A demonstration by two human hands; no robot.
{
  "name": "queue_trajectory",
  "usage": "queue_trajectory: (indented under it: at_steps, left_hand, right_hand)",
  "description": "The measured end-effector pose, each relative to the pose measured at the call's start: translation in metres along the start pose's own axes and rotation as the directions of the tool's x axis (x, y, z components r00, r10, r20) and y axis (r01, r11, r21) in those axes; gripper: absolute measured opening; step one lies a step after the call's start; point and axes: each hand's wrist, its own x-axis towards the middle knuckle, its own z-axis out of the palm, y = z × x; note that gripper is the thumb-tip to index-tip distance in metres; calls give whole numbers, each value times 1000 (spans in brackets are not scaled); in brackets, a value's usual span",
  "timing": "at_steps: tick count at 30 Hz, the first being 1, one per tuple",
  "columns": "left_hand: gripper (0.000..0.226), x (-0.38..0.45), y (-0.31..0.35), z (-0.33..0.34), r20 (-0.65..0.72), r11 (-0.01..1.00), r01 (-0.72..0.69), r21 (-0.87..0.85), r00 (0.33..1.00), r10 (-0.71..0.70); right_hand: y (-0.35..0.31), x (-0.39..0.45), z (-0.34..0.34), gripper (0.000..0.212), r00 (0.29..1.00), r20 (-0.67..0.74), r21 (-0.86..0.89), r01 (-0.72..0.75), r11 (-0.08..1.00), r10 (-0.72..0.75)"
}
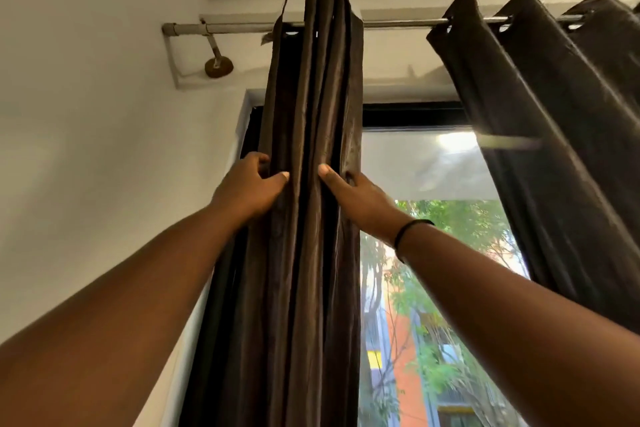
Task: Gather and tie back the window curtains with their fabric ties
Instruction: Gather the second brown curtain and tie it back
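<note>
At the left end of the metal rod [242,26], the dark brown curtain [311,114] hangs bunched in tight, glossy vertical pleats. The left hand [247,185] grips its left folds, fingers curled behind and thumb in front; the right hand [360,196] pinches its right folds. A second curtain [554,114], matte and loosely pleated, hangs well apart on the right of the window [433,253].
</note>
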Motion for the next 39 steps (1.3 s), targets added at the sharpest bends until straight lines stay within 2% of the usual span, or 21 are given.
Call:
queue_trajectory:
  at_steps: [2, 5, 11, 16, 20, 26, 30, 35, 39]
  left_hand:
    - [62, 11, 7, 2, -20, 1000, 11, 27, 1000, -10]
    - [67, 24, 13, 10, -33, 999, 26, 46, 999, -24]
    - [74, 51, 6, 22, -45, 999, -28, 45, 999, 30]
    - [72, 77, -13, 19, -9, 993, -108, 36, 994, 109]
    - [67, 85, -31, 19, 1, 985, -171, 9, 985, 171]
    - [29, 97, -52, 9, -24, 976, -217, 4, 976, 217]
    - [30, 102, -72, -21, -97, 968, -249, -34, 965, 244]
    - [24, 110, -102, -55, -174, 976, -200, -86, 968, 183]
    - [27, 107, -112, -57, -137, 959, -153, -239, 983, 122]
  right_hand:
    - [-10, 22, -1, 101, 998, -64, 15, 14, 1000, -13]
    - [-17, 48, 0, 108, 993, -115, 69, 19, 997, -11]
    - [-16, 83, -2, 98, 978, -207, -59, -9, 998, -4]
    - [-17, 110, -2, 97, 962, -271, -57, -51, 997, 34]
    - [-32, 127, 15, 94, 973, -226, -90, -64, 994, 42]
    - [-72, 149, 63, 75, 988, -123, -171, 74, 982, -96]
    - [-102, 162, 98, 67, 980, -75, -185, 167, 969, -183]
    - [-148, 162, 152, 50, 957, -13, -104, 286, 953, -289]
    - [-146, 155, 161, 50, 953, -8, -32, 303, 953, -303]
